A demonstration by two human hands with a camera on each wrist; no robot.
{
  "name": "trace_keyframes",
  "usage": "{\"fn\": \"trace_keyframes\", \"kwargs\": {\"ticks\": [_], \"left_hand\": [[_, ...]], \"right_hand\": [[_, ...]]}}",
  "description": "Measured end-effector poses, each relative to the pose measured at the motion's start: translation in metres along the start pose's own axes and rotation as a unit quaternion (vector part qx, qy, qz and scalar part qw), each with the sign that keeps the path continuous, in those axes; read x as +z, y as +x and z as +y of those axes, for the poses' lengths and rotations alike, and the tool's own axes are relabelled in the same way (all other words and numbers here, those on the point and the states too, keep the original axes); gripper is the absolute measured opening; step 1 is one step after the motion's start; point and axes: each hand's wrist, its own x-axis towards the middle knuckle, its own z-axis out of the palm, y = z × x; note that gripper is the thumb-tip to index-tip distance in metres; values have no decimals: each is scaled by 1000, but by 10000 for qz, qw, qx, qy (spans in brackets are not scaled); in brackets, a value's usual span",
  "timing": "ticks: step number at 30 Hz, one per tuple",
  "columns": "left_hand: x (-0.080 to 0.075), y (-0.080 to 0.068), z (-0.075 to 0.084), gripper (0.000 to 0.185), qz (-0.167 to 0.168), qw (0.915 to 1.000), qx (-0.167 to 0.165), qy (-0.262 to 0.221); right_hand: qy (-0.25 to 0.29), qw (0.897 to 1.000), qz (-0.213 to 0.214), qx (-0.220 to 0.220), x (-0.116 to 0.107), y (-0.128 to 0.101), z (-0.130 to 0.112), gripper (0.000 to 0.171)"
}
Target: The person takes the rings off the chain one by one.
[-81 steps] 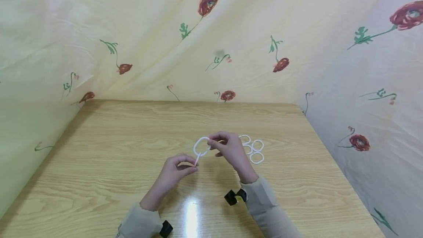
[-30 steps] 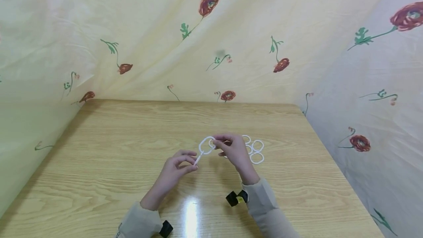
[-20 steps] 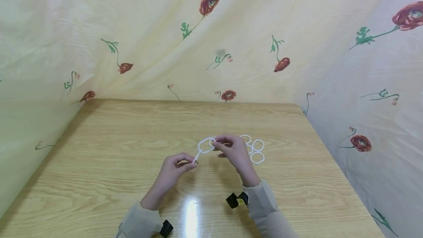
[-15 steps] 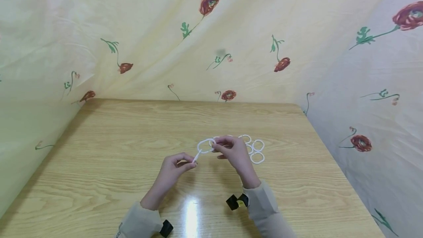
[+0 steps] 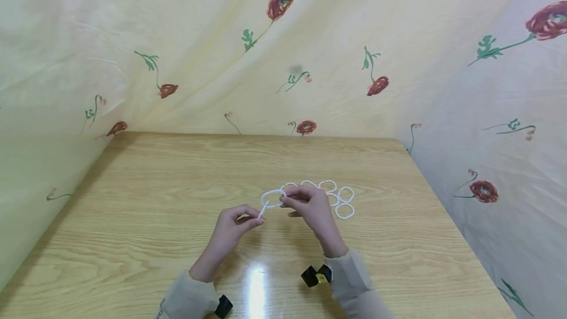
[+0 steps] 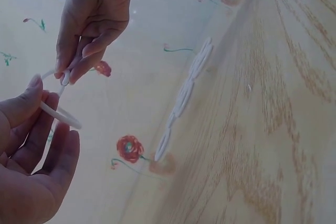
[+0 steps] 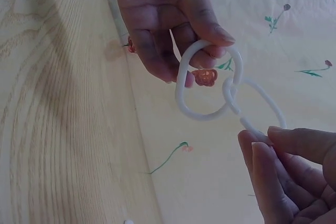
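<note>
Two white plastic C-rings are linked through each other above the table. My left hand (image 5: pixel 235 225) pinches the nearer C-ring (image 5: pixel 264 209) between thumb and fingertips; it hangs edge-on in the head view. The farther C-ring (image 5: pixel 262 197) is pinched at its right side by my right hand (image 5: pixel 312 208). In the right wrist view, the left hand's ring (image 7: pixel 180 90) passes through the right hand's ring (image 7: pixel 270 103), which shows a small gap near the crossing. The left wrist view has the right hand (image 6: pixel 97 19) above the left hand (image 6: pixel 31 150).
Several more white C-rings (image 5: pixel 344 218) lie loose on the wooden table (image 5: pixel 177 176), behind and right of my right hand. Floral cloth (image 5: pixel 199 63) hangs behind the table and along both sides. Dark wrist cameras (image 5: pixel 223 306) sit on both sleeves.
The right hand shifts slightly right, then back left and down, and its ring tilts flatter. The left fingers, more spread a second ago, have closed together on their ring. The rings stay linked.
</note>
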Motion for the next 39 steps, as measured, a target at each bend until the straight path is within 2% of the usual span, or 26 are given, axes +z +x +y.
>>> {"fn": "trace_keyframes", "kwargs": {"ticks": [8,13,22,29,39], "left_hand": [[1,0,1,13,133,9999,-42,27],[1,-1,2,13,207,9997,-117,36],[1,-1,2,13,155,9998,85,66],[0,-1,0,17,147,9999,58,62],[2,-3,-3,24,74,9986,504,160]], "right_hand": [[154,9998,-77,104,6,-3,1,15],[208,9998,-36,-24,11,-4,0,12],[216,9996,10,-184,17,-6,0,15],[269,9996,5,-105,18,-7,-1,16],[298,9994,69,-130,19,-7,-1,12]]}}
